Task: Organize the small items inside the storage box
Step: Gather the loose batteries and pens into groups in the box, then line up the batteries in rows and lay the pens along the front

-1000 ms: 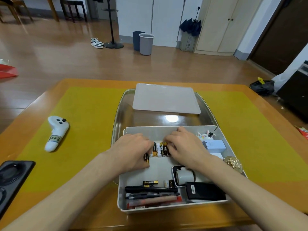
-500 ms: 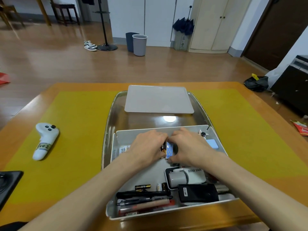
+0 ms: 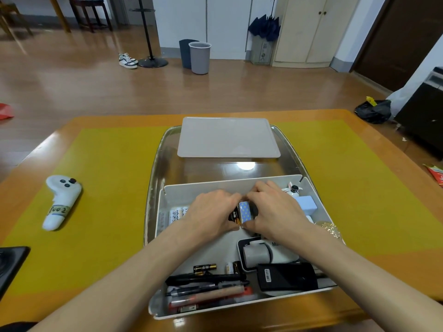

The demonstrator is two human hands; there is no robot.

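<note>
While both hands meet over the far middle of the box (image 3: 318,209), the left hand (image 3: 213,212) and right hand (image 3: 273,209) curl their fingers from either side round a small bundle: black-and-gold batteries (image 3: 235,216) pressed against a blue dotted block (image 3: 247,212), lifted slightly at its far end. Both forearms reach in from the near edge. Bare white floor shows left of and nearer than the hands. White batteries (image 3: 176,214) lie by the left wall; pens (image 3: 208,293) line the near wall, with loose batteries (image 3: 205,267) just beyond them, and a black case (image 3: 287,276) and white fan (image 3: 263,254) fill the near right. The box sits on a clear tray (image 3: 155,164), its lid (image 3: 227,137) farther back. A white controller (image 3: 61,202) lies well left on the mat (image 3: 107,188).
</note>
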